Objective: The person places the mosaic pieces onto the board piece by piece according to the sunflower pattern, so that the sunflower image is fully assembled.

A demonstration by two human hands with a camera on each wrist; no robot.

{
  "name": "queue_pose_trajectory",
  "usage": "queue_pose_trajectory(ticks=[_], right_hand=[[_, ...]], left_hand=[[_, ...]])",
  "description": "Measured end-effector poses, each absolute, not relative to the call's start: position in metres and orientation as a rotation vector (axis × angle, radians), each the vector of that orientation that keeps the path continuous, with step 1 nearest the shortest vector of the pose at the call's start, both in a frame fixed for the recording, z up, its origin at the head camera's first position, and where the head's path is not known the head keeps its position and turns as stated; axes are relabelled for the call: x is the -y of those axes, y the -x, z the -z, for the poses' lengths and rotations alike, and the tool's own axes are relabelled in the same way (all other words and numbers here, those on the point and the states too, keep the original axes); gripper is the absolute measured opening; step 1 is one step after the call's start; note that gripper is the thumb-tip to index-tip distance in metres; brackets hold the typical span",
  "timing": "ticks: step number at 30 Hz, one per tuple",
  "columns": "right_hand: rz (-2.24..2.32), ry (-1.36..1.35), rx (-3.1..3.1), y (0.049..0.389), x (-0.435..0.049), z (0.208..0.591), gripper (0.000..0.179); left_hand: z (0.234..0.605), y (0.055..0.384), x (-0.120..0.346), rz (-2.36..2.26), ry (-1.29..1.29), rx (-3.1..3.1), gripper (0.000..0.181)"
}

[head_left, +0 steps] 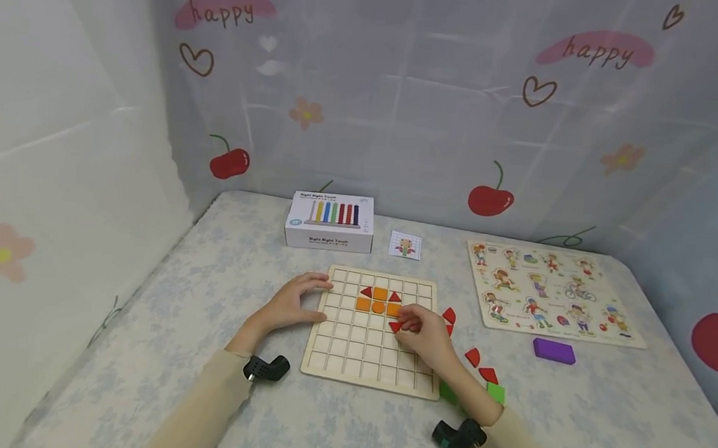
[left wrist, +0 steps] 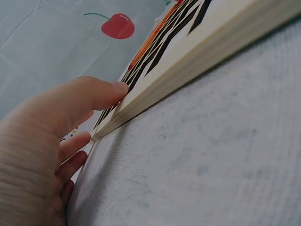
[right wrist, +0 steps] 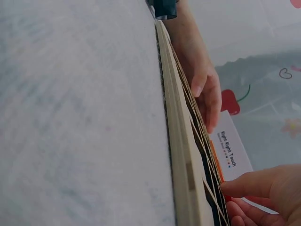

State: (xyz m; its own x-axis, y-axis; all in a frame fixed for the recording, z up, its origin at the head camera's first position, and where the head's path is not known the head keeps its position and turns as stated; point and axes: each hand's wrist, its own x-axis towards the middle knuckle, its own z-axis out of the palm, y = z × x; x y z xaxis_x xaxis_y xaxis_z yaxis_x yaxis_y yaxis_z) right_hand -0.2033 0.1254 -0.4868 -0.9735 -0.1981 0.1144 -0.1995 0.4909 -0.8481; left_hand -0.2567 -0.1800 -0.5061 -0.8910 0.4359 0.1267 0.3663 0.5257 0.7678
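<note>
A wooden grid board [head_left: 338, 347] lies flat on the table. In its upper part sit orange squares [head_left: 380, 293], a rounded orange piece [head_left: 378, 308] and two red triangles [head_left: 367, 292]. My left hand [head_left: 286, 304] rests at the board's left edge, thumb and fingers spread apart; the left wrist view shows the thumb [left wrist: 106, 94] touching the rim. Over the right half of the grid, my right hand [head_left: 427, 338] pinches a small red piece [head_left: 394, 327] just below the orange ones. Its exact shape is partly hidden by the fingers.
Loose red pieces [head_left: 472, 357] and green squares [head_left: 495, 393] lie right of the board, some under the right forearm. Behind stand a white box [head_left: 328, 239] and a small pattern card [head_left: 406, 244]. Farther right are a picture puzzle board [head_left: 556, 296] and a purple block [head_left: 554, 350].
</note>
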Motion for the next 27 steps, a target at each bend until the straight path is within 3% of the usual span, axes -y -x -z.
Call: queue_pose_trajectory(ticks=[27], right_hand=[[-1.478,-0.402,2.596,0.2066,-0.1219,0.4959,0.025]], left_hand=[[0.5073,0.2578,0.1791,-1.307,-0.724,-2.685,0.059]])
